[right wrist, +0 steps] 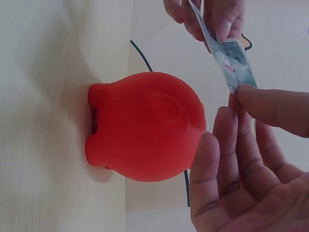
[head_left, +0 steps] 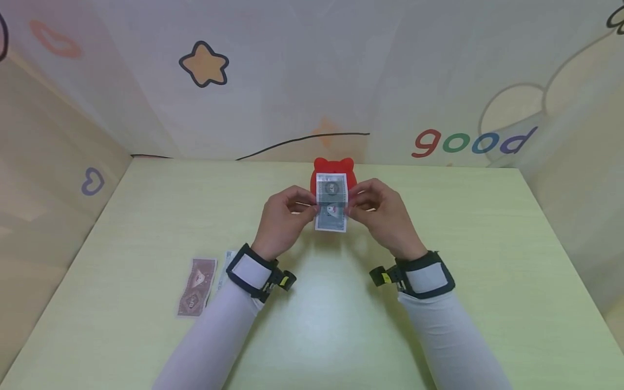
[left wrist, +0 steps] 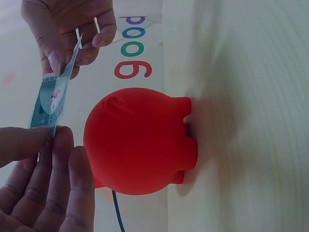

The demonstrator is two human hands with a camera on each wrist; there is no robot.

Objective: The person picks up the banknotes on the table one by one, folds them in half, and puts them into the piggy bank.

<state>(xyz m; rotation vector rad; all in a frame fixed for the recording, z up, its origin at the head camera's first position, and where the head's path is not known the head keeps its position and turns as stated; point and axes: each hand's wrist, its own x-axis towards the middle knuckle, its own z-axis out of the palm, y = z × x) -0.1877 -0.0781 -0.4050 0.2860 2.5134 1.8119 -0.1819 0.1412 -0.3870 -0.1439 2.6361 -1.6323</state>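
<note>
Between both hands a greenish-blue banknote [head_left: 331, 216] is held up, with a crease across its middle. My left hand [head_left: 286, 216] pinches its left edge between thumb and fingers. On the opposite edge, my right hand [head_left: 382, 214] pinches the note the same way. Just behind and below it stands a red piggy bank [left wrist: 140, 140], upright on its short feet, its curled tail facing the right wrist view. In the head view the note covers most of the piggy bank [head_left: 333, 165], and only its ears and sides show.
A reddish-brown banknote [head_left: 197, 287] lies flat on the table [head_left: 122, 233] at the left. Beside it is a pale blue note [head_left: 227, 268], partly hidden by the left wrist strap. A patterned curtain [head_left: 302, 81] hangs behind the table's far edge.
</note>
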